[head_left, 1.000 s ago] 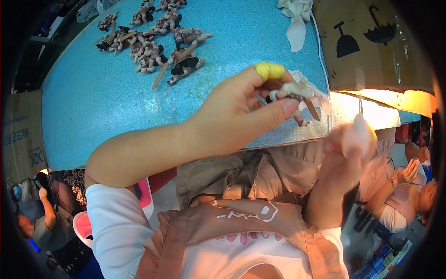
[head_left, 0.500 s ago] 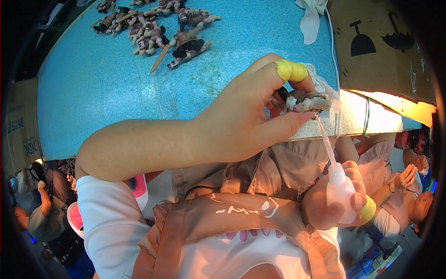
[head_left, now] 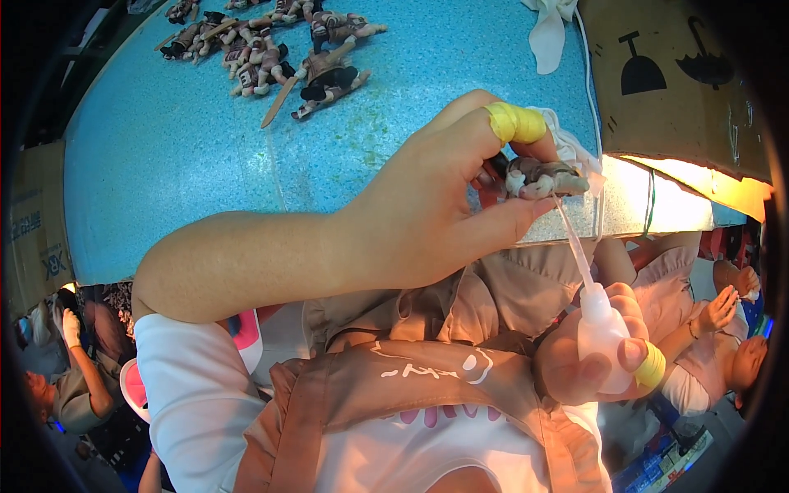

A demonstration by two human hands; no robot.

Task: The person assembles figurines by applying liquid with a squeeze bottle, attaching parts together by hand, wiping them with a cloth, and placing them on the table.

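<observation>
Between the thumb and fingers of my left hand (head_left: 468, 181) is a small painted figurine (head_left: 542, 179), lying on its side above the table's near edge. Yellow tape wraps one finger of that hand. My right hand (head_left: 567, 353) is closed around a white squeeze bottle (head_left: 602, 337) with a long thin nozzle. The nozzle slants up, and its tip meets the figurine's lower side by my left thumb. Yellow tape also covers a finger of the right hand. Several similar figurines (head_left: 259, 62) lie in a loose pile at the far left of the blue table (head_left: 197, 164).
A wooden stick (head_left: 279, 103) lies beside the pile. White cloth (head_left: 546, 41) and a white cord (head_left: 588, 74) are at the table's right, next to a cardboard box (head_left: 678, 107). Another carton (head_left: 37, 214) stands at left. Co-workers sit on the right (head_left: 699, 329) and left (head_left: 82, 361).
My hands, the figurine and the bottle stay almost in place. The pile appears slightly higher and further left in view. The co-worker at left has raised a hand.
</observation>
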